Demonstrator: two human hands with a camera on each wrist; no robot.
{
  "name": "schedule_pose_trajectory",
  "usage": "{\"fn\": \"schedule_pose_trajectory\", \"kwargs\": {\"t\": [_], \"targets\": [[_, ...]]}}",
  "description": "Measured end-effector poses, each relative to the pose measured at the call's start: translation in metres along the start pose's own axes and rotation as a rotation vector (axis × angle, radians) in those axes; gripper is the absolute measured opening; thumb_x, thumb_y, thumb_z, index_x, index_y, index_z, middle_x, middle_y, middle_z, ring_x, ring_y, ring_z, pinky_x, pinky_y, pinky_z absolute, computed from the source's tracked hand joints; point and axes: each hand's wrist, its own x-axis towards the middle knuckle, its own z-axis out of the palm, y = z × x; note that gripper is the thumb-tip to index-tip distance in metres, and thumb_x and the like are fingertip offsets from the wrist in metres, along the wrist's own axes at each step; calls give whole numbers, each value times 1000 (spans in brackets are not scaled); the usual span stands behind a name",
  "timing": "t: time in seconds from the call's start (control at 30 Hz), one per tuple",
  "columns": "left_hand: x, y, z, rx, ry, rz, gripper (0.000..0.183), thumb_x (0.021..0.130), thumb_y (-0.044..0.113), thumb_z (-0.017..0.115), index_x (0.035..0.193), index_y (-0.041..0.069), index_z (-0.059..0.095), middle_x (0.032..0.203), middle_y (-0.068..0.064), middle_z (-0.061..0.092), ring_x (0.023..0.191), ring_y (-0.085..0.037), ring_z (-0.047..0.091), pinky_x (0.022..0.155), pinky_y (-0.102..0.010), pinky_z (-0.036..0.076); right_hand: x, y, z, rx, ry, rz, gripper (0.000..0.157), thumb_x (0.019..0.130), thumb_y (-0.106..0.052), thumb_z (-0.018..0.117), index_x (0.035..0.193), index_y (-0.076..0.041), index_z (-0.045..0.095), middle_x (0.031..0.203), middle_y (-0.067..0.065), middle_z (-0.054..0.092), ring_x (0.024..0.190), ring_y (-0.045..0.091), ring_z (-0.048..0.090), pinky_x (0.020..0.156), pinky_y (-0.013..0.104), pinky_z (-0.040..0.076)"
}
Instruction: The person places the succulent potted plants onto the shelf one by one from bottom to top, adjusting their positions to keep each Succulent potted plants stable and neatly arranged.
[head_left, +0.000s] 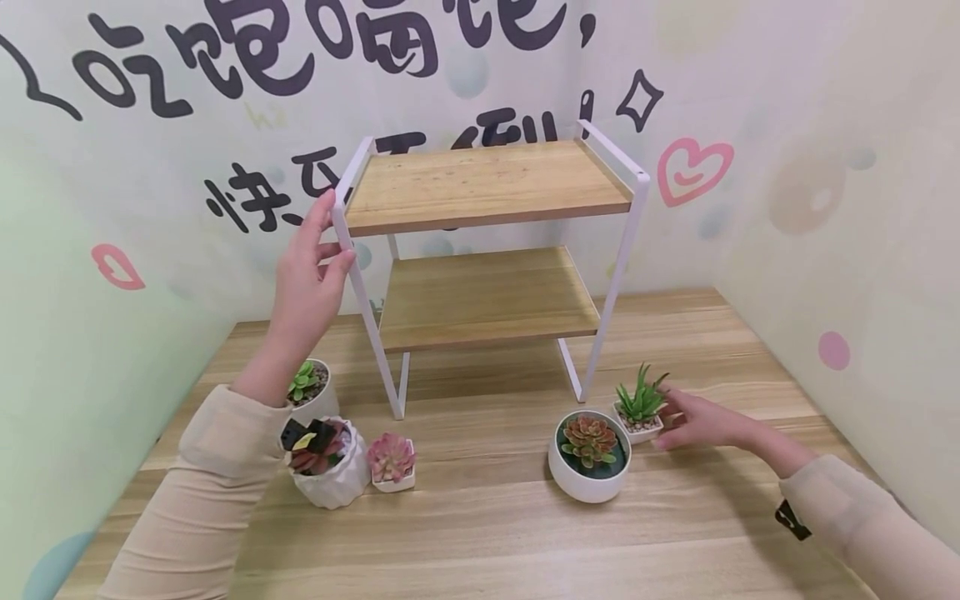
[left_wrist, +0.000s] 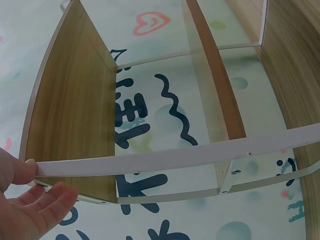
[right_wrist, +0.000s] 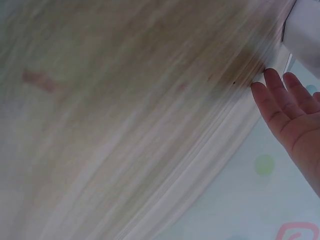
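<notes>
A two-tier shelf with wooden boards and a white frame (head_left: 356, 287) stands on the table. My left hand (head_left: 311, 271) grips its left front post near the top corner. In the left wrist view, the thumb (left_wrist: 17, 170) lies on one side of the white bar and the fingers (left_wrist: 50, 202) on the other. On the right, my right hand (head_left: 701, 419) is beside a spiky green succulent (head_left: 641, 398) in a small white pot (head_left: 637, 432). In the right wrist view, its fingers (right_wrist: 280, 100) are extended and spread near a white pot (right_wrist: 305, 37).
A round white bowl with a reddish-green succulent (head_left: 590, 442) sits right of centre. At left are a pink succulent (head_left: 392, 458), a white ribbed pot (head_left: 333, 487) and another potted green plant (head_left: 303, 382), partly behind my left arm. Walls (head_left: 847, 208) bound the wooden table (head_left: 480, 533).
</notes>
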Motion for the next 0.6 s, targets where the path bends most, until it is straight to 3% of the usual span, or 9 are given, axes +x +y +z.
{"fn": "schedule_pose_trajectory", "kwargs": {"t": [0.3, 0.53, 0.6], "targets": [[0, -1, 0, 29, 2, 5, 61, 90, -3, 48, 143, 21, 30, 132, -13, 45, 97, -30, 59, 83, -45, 51, 0, 2, 1, -3, 6, -14, 84, 76, -14, 73, 134, 15, 19, 112, 39, 51, 102, 49, 53, 80, 41, 52], [0, -2, -1, 39, 1, 11, 61, 89, -3, 49, 142, 20, 31, 131, -14, 45, 96, -29, 59, 82, -45, 51, 2, 0, 3, 0, 14, 17, 80, 74, -16, 75, 129, 14, 25, 110, 36, 52, 100, 48, 54, 76, 28, 53], [0, -1, -2, 38, 1, 9, 61, 89, -3, 50, 142, 20, 31, 130, -14, 46, 96, -29, 59, 82, -45, 51, 3, 0, 4, -9, 19, 15, 77, 74, -16, 75, 127, 14, 29, 111, 35, 52, 100, 47, 55, 76, 30, 53]]}}
